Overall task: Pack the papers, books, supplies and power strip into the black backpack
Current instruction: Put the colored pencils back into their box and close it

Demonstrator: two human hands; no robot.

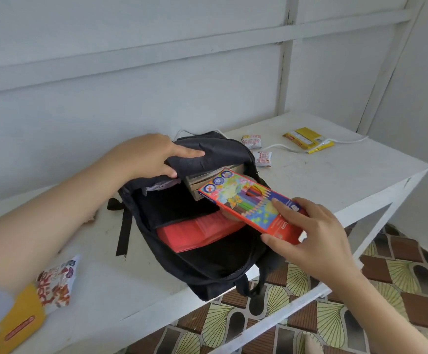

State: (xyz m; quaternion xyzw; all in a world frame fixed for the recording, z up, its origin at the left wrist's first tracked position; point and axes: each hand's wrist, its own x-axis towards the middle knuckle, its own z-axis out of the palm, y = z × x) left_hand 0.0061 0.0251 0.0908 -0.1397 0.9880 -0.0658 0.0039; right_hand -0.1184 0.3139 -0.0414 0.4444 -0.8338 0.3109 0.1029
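Black backpack (207, 272) lies unzipped on a white painted tabletop (335, 180), its mouth gaping toward the viewer. The right hand's fingers (284, 208) are clamped on the near end of a flat cardboard pencil box (246, 200), index on top and thumb underneath. The right hand (310, 233) holds the box tilted over the opening, far end pointing in. The left hand's fingers (189, 152) pinch the soft upper flap, and the left hand (143, 154) lifts it to keep the mouth wide. The step in hand looks like loading the supplies. The next move calls for sliding the rigid box down beside the contents without catching the limp fabric or zip edge. Inside sit glossy red papers (195, 233), slightly bowed, and a stack of books (202, 177) showing tan page edges under the flap, with a matte black divider between them. The box is bright orange-red, printed with coloured pencils and a butterfly. Behind the bag on the tabletop lie 2 small crinkled snack packets (251, 140), a yellow packet (305, 139) and a thin white cable (279, 145), possibly the power strip's lead, not yet packed. A printed packet (57, 284) lies at the near left edge.
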